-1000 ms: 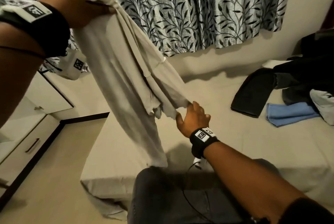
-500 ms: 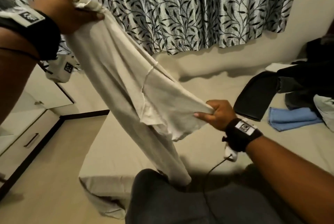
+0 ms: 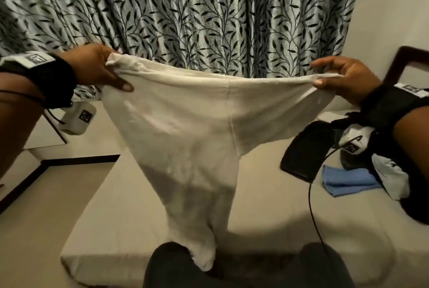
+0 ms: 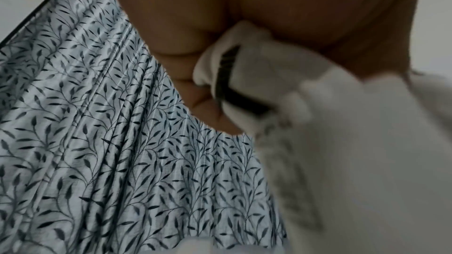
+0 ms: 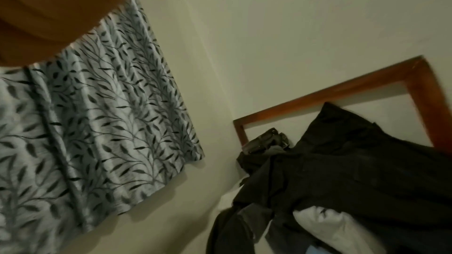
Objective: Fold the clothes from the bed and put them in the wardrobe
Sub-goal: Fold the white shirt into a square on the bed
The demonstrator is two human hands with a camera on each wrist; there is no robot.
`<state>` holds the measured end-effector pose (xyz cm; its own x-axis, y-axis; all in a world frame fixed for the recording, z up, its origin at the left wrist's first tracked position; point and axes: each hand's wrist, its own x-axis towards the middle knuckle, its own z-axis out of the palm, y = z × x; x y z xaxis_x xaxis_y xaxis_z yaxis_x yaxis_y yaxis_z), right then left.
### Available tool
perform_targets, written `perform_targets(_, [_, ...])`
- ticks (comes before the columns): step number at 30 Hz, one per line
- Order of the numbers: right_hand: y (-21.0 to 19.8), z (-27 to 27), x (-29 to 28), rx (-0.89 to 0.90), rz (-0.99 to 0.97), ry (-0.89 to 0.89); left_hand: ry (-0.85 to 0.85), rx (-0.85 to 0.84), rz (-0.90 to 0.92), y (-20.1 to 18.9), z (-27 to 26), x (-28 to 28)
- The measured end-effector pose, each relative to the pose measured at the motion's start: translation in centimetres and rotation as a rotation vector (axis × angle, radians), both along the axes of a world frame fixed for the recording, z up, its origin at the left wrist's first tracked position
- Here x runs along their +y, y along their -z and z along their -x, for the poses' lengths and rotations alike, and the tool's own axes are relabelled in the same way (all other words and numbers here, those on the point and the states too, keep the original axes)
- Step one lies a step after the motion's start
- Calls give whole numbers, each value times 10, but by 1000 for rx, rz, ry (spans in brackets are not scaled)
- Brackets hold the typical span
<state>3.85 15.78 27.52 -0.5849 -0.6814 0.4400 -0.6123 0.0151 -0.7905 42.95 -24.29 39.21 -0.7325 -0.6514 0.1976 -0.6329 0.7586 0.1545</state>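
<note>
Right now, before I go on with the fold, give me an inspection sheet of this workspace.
Surface: bed, beige sheet, bare at the near left.
Job's things: white garment held up over the bed, top edge stretched between both hands, the rest hanging to a narrow end near the knees; not yet folded. Wardrobe: nothing seen.
Clutter: dark clothes pile at the right by the headboard; a folded dark garment and a blue folded cloth on the bed.
Hands: left hand grips the garment's left corner; right hand pinches its right corner.
Cables: black cable hanging from the right wrist over the bed.
Surroundings: leaf-print curtain, plain wall, wooden headboard.
</note>
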Motion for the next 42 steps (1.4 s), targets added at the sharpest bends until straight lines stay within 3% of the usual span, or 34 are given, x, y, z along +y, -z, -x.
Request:
perform_targets(3, [1,24,-6,181,-385,28,-67,-179,99,14,20,-21])
perform_targets(5, [4,35,-18,283,-618,75,-41,-193,161,29,40,-29])
perform_targets(8, [3,50,-47,299,-731,202,-36,-134,205,46,80,-41])
perform_targets(12, [-10,71,-73,283,-542,493,-78,134,180,47,129,-52])
perform_targets(17, [-50,85,-75,330,-262,717,-46,450,232,4,168,-50])
perform_targets(22, [-72,84,-50,369,-111,779,41,634,319,-16,159,-37])
perform_targets(26, [-36,61,-22,326,-56,737,203,643,383,32,127,-19])
perform_targets(29, [33,25,6,251,-98,643,306,502,361,123,87,-10])
perform_targets(33, [158,-30,51,117,-332,472,420,222,176,283,16,27])
perform_targets(36, [244,-55,80,10,-652,299,402,-200,14,379,-17,55])
perform_targets(39, [306,-70,100,-68,-921,157,358,-614,-134,431,-26,74])
perform_targets(42, [336,-79,106,-67,-1076,26,361,-862,-290,456,-27,90])
